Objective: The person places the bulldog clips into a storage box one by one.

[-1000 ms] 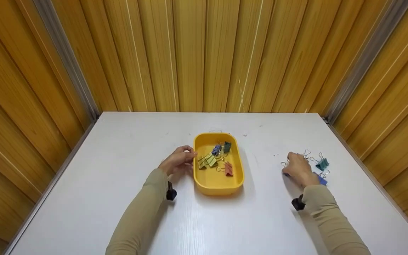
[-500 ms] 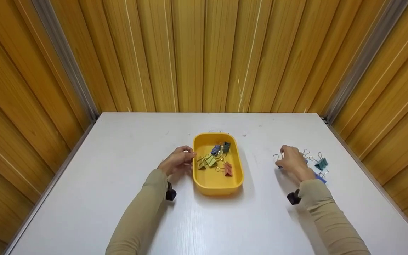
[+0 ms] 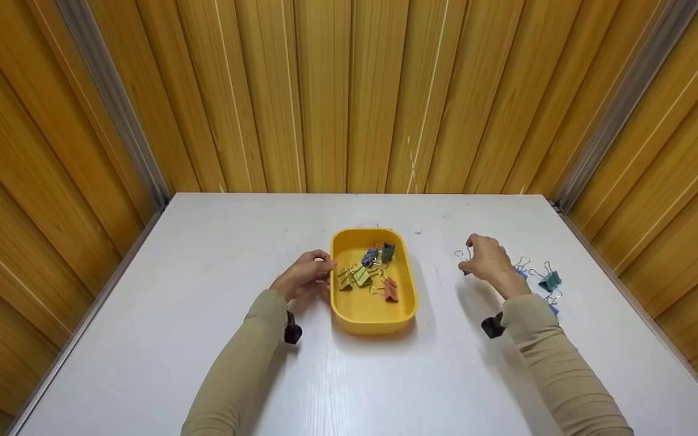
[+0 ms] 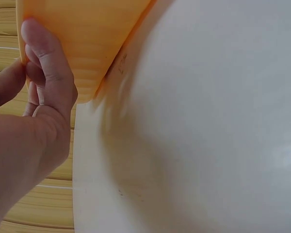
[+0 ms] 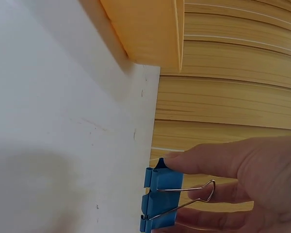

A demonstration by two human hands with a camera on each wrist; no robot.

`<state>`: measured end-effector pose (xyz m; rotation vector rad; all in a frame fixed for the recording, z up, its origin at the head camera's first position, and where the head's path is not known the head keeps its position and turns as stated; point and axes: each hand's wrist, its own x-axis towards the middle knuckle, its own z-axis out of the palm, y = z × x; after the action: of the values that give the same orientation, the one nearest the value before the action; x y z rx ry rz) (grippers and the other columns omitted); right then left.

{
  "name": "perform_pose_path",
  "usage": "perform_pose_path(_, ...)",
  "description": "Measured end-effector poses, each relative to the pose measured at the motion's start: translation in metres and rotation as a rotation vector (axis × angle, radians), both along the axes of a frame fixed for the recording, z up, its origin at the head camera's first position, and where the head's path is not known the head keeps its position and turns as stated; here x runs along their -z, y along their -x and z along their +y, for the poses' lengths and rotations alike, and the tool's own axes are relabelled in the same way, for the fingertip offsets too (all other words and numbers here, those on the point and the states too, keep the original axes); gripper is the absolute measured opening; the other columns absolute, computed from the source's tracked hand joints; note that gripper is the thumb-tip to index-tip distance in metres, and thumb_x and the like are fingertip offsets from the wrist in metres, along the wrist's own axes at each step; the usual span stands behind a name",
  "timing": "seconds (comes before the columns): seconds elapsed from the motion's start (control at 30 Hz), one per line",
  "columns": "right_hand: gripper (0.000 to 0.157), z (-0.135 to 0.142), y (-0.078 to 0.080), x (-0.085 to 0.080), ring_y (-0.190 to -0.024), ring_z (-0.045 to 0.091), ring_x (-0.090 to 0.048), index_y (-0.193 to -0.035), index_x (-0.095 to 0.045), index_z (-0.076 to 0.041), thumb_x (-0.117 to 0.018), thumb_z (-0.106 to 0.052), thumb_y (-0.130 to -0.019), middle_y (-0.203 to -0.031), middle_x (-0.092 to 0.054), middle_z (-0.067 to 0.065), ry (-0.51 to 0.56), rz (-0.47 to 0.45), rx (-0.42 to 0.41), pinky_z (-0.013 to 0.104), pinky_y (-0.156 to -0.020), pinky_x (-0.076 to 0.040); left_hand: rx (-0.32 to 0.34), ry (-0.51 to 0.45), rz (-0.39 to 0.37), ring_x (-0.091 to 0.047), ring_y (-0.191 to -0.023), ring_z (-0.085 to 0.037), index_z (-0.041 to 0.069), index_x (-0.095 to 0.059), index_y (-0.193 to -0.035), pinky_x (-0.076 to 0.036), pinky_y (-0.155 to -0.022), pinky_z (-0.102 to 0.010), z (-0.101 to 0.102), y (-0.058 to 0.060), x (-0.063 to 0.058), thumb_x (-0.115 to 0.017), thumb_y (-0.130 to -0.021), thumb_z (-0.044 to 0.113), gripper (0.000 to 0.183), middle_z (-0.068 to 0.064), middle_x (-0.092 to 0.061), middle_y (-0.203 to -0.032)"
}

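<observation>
My left hand [image 3: 305, 274] pinches the left rim of a yellow bin [image 3: 373, 327]; in the left wrist view thumb and fingers [image 4: 51, 68] sit on either side of that rim. Inside the bin lie several binder clips: two yellow-green ones, a red clip [image 3: 391, 289], a blue patterned one and a dark green clip [image 3: 388, 252]. To the right of the bin, my right hand [image 3: 489, 261] holds a blue binder clip [image 5: 165, 196] between thumb and fingers, raised over the table. Its wire handle points toward the palm.
Beyond my right hand, a teal binder clip [image 3: 550, 280] and blue clips [image 3: 552, 306] lie on the white table [image 3: 446, 375]. Wood-patterned panels [image 3: 349, 97] rise behind the table and on both sides.
My right hand has lifted the blue binder clip from the group at the right and moved left toward the bin. The left hand and the bin have stayed in place.
</observation>
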<state>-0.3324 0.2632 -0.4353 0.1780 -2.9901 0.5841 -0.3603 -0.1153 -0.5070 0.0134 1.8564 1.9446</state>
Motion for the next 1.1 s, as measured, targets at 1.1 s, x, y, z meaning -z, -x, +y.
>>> perform_pose_path(1.1,0.051,-0.08,0.013,-0.02,-0.09,0.031,-0.058,-0.119,-0.057,0.006,-0.076,-0.018,-0.078,-0.104,-0.061,0.024,0.012,0.014,-0.129,0.043,-0.076,-0.051,-0.004,0.006,-0.03,-0.056,-0.056,-0.013,0.01,-0.046,-0.099,-0.047,-0.053,-0.027,0.0,0.001,-0.002,-0.056,-0.097,0.013,0.01,-0.002,-0.059,-0.07)
